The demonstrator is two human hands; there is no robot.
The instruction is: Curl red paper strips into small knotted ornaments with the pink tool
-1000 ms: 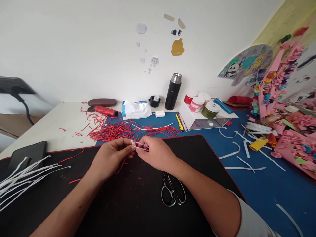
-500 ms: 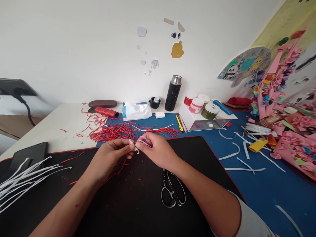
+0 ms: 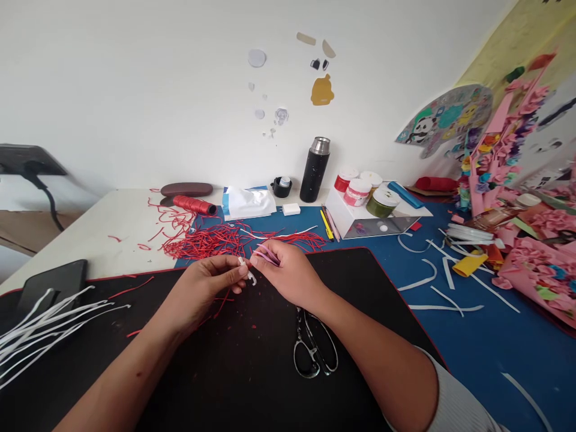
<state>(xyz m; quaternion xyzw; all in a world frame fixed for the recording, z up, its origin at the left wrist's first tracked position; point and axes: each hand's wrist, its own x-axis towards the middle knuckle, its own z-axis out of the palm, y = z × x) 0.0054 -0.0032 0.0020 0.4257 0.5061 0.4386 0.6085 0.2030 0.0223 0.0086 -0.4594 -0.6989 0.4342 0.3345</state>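
Note:
My left hand (image 3: 216, 282) pinches a small white piece with a curled, hook-like end (image 3: 252, 278) between thumb and forefinger. Just to its right, my right hand (image 3: 288, 270) is closed on a thin pink-purple strip (image 3: 269, 254), which loops up over the fingers. The fingertips of both hands are close together, with a narrow gap between them. Below my right wrist, black-handled scissors (image 3: 310, 354) lie on the black mat (image 3: 225, 384), their blades hidden by the forearm. Behind the hands spreads a pile of cut red cords (image 3: 207, 241).
White bent strips (image 3: 58, 318) lie at the left over a dark flat device (image 3: 54, 279). A red thread spool (image 3: 194, 204), tissue pack (image 3: 249, 202), black flask (image 3: 315, 171) and paint jars (image 3: 382, 203) line the back. Pink paper flowers (image 3: 540, 264) crowd the right.
The hands have drawn slightly apart, my right hand shifting a little to the right. More of the white piece's hooked end now shows between them.

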